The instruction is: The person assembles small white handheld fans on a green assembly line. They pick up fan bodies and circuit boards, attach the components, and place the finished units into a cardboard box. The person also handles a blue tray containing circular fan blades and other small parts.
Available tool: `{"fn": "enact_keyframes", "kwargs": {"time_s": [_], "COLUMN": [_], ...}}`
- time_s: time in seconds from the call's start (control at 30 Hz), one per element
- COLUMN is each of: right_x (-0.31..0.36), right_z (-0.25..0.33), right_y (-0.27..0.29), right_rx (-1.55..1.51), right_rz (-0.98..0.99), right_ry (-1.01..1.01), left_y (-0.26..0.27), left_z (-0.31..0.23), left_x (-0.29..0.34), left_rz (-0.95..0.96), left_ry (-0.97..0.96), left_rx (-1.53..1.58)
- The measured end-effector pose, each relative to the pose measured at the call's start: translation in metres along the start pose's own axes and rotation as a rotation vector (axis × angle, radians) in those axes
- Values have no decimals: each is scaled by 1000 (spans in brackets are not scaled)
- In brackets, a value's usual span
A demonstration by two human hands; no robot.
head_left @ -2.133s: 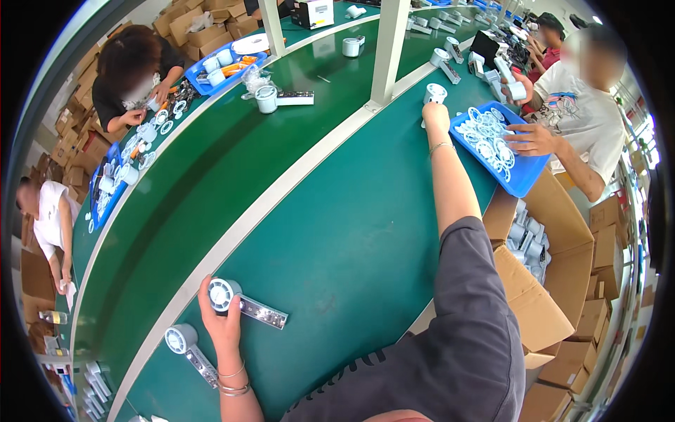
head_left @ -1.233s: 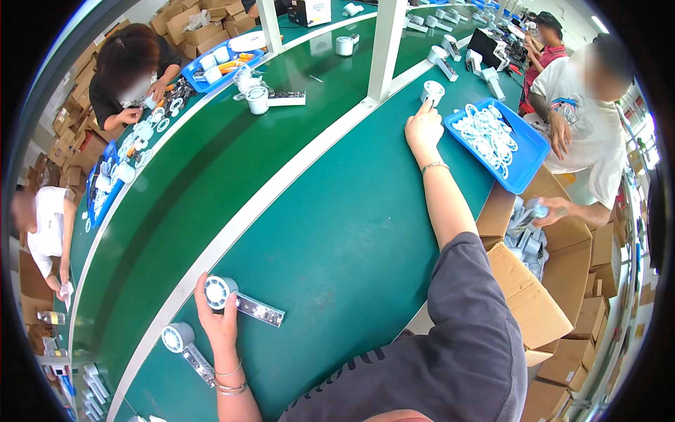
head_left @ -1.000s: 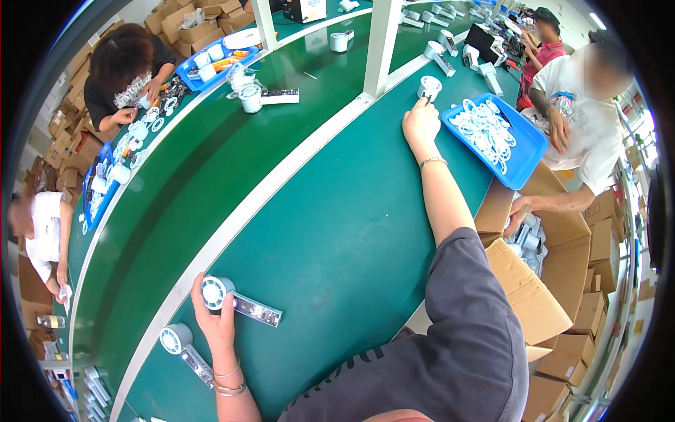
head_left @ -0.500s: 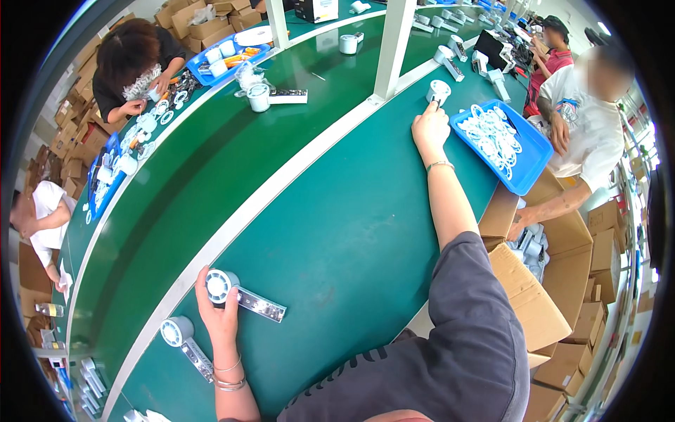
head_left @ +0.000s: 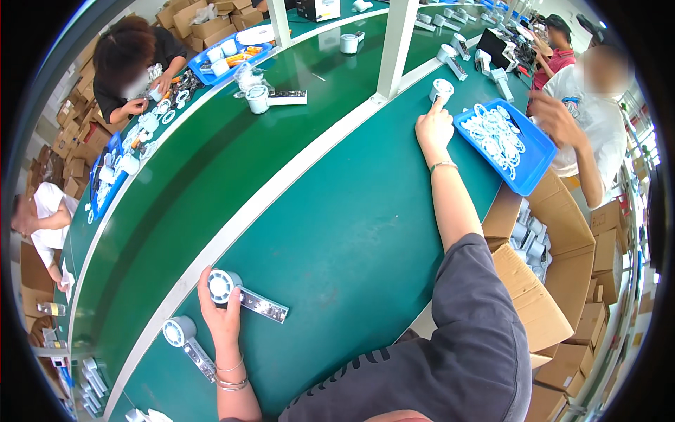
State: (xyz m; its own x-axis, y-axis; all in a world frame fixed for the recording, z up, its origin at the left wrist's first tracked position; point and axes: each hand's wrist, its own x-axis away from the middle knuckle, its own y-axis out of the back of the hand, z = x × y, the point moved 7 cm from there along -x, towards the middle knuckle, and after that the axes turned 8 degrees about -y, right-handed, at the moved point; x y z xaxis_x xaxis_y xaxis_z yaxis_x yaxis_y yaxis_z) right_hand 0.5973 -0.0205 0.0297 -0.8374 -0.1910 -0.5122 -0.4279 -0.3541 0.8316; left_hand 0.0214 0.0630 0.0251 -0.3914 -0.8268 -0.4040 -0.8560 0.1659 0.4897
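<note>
My left hand (head_left: 222,311) is closed round the round head of a pale grey-blue handheld fan (head_left: 223,285) on the green table. Its straight handle (head_left: 264,305), with a circuit board showing, points right. Just left of my wrist lies a second such fan (head_left: 178,330). At the far right my outstretched right hand (head_left: 434,131) is at another fan (head_left: 441,90). Its index finger reaches the fan's head, and the other fingers are curled where the handle is hidden. A blue tray (head_left: 538,163) of white rings stands right beside that hand.
An open cardboard box (head_left: 568,243) of fan parts stands at the table's right edge. A white post (head_left: 396,49) rises from the pale rail (head_left: 246,211). Beyond it, a fan (head_left: 258,99) lies on the green belt. A co-worker (head_left: 594,105) stands at right; others sit across.
The co-worker at right has lifted an arm out of the box and raised the hand beside the blue tray. My hands stay at the same fans; the view has shifted slightly.
</note>
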Motion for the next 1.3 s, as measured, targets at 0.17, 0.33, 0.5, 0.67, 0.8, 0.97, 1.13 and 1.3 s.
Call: {"fn": "enact_keyframes", "kwargs": {"time_s": [0.17,0.33,0.5,0.67,0.8,0.97,1.13,1.3], "right_x": [16,48,71,87,92,128,193,254], "right_z": [40,128,249,325,329,276,182,129], "right_y": [32,31,18,-22,-22,16,55,91], "right_rx": [-91,-413,-452,-235,-246,-595,-803,-994], "right_rz": [-263,-224,-22,603,697,882,1250,1565], "right_ry": [316,696,748,630,675,554,361,175], "left_y": [1,0,4,7,9,9,10,21], "left_z": [2,11,9,10,1,3,4,-18], "left_x": [3,0,2,4,2,3,4,8], "left_rz": [-37,-40,-38,-41,-30,-31,-38,-90], "left_ry": [56,47,44,32,-23,10,25,-75], "left_rx": [73,43,8,-4,-21,-26,-33,-221]}}
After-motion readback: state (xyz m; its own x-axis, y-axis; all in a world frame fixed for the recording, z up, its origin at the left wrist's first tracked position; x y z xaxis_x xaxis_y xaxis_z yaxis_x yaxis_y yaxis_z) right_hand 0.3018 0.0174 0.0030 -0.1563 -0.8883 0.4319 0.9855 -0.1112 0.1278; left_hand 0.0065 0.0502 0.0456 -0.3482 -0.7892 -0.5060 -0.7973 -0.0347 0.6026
